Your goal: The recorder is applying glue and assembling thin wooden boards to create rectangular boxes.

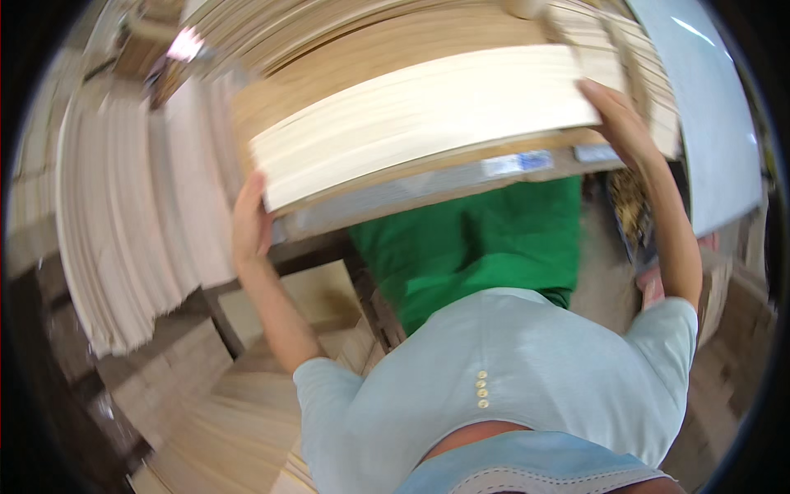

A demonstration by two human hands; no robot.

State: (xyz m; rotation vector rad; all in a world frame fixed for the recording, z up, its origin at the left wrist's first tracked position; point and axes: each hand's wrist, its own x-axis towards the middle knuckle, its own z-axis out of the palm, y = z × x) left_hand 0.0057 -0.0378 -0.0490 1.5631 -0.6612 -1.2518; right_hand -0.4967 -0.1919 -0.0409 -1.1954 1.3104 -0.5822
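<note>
A long, pale wooden board (420, 123) lies across a worktable in front of me. Motion blur hides whether it is one piece or several thin sheets. My left hand (250, 221) grips its left end, thumb by the near corner and fingers along the end. At the opposite end, my right hand (621, 122) is closed around the right edge with the thumb on top. Under and behind the board is the tan wooden tabletop (284, 92), whose grey front edge (387, 196) faces me.
Tall stacks of thin wood sheets (123, 214) stand at the left, with more strips (362, 33) behind the tabletop. A pale blue-grey panel (712, 123) rises at the right. Lower left are further wood pieces (222, 420). Green cloth (494, 239) covers my lap.
</note>
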